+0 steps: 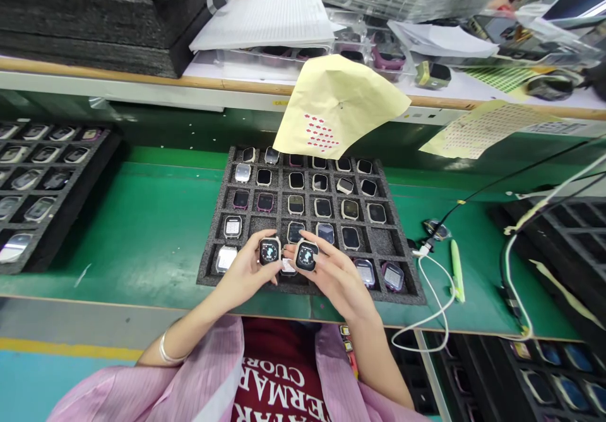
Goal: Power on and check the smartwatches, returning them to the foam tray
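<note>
My left hand (246,264) grips a smartwatch (269,251) without a strap, its screen lit with a dial-like pattern. Close beside it, another smartwatch (306,256) with a similar lit screen is held in my right hand (338,273); the two watches are apart. Both hands are over the front of a black foam tray (374,237), whose compartments hold several watch bodies. Some of those have dark screens, and a few glow white, such as the watch (227,259) at the front left. Part of one lit watch shows between my hands.
A second foam tray (61,202) of watches lies at the left. A white cable (447,311) and a light green pen-like tool (457,270) are on the green bench (156,220) at the right. Yellow paper (345,103) hangs from the shelf over the tray's back.
</note>
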### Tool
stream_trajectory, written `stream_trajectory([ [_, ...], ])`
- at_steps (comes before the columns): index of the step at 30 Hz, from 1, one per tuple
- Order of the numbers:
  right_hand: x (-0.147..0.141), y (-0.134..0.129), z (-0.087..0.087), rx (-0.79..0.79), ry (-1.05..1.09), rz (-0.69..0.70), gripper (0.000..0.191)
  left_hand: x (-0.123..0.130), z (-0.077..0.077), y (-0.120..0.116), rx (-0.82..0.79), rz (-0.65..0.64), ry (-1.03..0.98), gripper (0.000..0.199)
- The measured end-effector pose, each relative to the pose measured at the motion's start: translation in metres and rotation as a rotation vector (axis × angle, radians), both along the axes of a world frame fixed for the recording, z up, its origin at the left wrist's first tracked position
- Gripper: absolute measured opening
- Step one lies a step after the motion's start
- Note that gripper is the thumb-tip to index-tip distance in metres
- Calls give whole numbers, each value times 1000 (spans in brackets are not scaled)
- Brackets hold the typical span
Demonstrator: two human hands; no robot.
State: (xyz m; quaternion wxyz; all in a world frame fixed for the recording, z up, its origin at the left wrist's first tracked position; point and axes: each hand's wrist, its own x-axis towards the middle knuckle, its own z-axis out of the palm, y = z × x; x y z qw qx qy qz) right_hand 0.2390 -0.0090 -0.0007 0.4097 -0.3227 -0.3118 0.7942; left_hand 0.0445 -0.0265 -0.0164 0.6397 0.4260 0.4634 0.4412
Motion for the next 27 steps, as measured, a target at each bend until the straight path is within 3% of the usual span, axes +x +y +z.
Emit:
stream_trajectory([
  [4,0,-2,-2,-17,-9,-48,44,-3,1,3,-79,36,-145,38],
  [16,-4,-5,-3,104,-93,-101,45,-6,5,0,-50,-33,-158,48],
  [27,-1,-7,-14,222,-264,-127,44,-6,7,0,8,-69,-154,44],
])
